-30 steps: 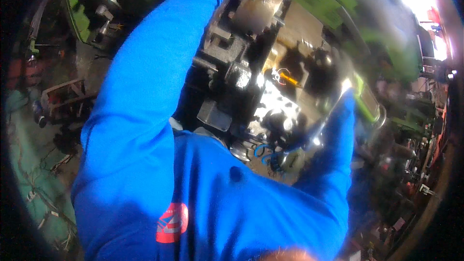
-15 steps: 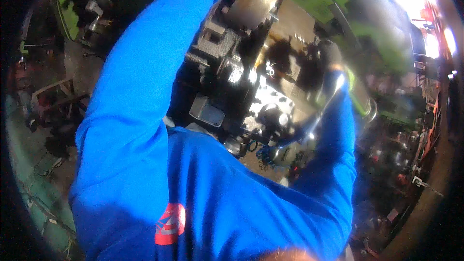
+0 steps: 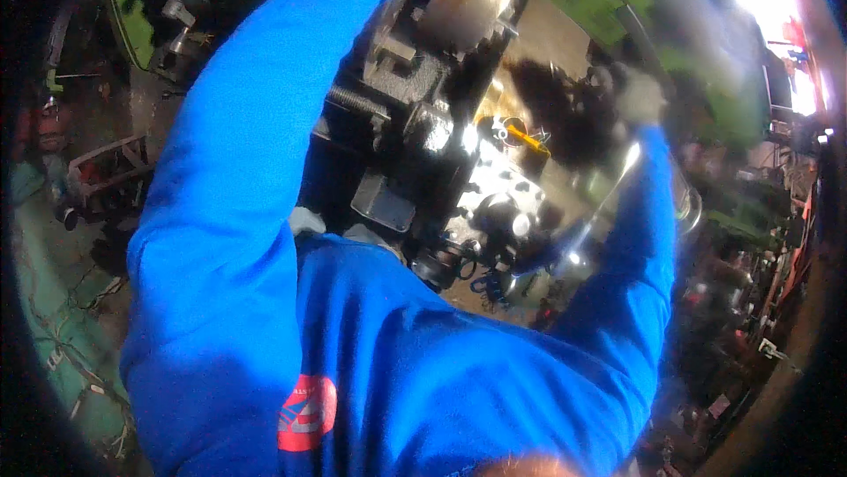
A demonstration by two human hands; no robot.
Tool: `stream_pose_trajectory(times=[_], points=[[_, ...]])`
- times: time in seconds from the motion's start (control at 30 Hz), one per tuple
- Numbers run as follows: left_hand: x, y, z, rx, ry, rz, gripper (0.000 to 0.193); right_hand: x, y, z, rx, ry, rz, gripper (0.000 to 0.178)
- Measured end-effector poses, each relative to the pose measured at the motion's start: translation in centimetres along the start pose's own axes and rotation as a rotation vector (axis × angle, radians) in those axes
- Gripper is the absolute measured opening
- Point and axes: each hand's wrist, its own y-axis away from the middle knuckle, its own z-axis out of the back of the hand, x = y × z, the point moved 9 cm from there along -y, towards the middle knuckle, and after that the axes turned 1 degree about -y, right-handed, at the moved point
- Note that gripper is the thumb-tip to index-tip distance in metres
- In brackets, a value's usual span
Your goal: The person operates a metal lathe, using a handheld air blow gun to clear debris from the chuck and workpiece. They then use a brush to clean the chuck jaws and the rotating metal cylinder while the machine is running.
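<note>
Head view: blue sleeves (image 3: pixel 265 239) nearest, reaching up over a dark machine block (image 3: pixel 415 80). Left hand out of sight past the top edge. Right hand (image 3: pixel 640 97), gloved and blurred, against the green machine body (image 3: pixel 609 0); grip impossible to tell. Yellow part (image 3: pixel 520 135) between both arms.

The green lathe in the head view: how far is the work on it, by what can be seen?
Done: nothing finished can be seen on the green lathe. In hand: both blue sleeves reach over the dark carriage; the right hand, in a pale glove and blurred, is raised near the machine, and its grip cannot be judged. The left hand is out of view past the top edge. Left: cannot be judged, since no workpiece shows clearly.
</note>
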Motion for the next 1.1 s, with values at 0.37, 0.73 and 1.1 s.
stream_pose_trajectory(times=[0.37, 0.73, 1.1], points=[[-0.5, -0.3, -0.5, -0.036, 0.001, -0.007, 0.027, 0.5, 17.8, -1.2, -0.238, -0.609, -0.412, 0.045], [-0.6, -0.5, -0.2, 0.067, -0.018, 0.056, 0.033, 9.8, 26.3, -7.0, -0.080, -0.631, -0.595, 0.045], [-0.8, -0.8, -0.5, 0.067, -0.025, 0.049, 0.029, 1.8, 16.8, -3.4, -0.270, -0.538, -0.510, 0.045]])
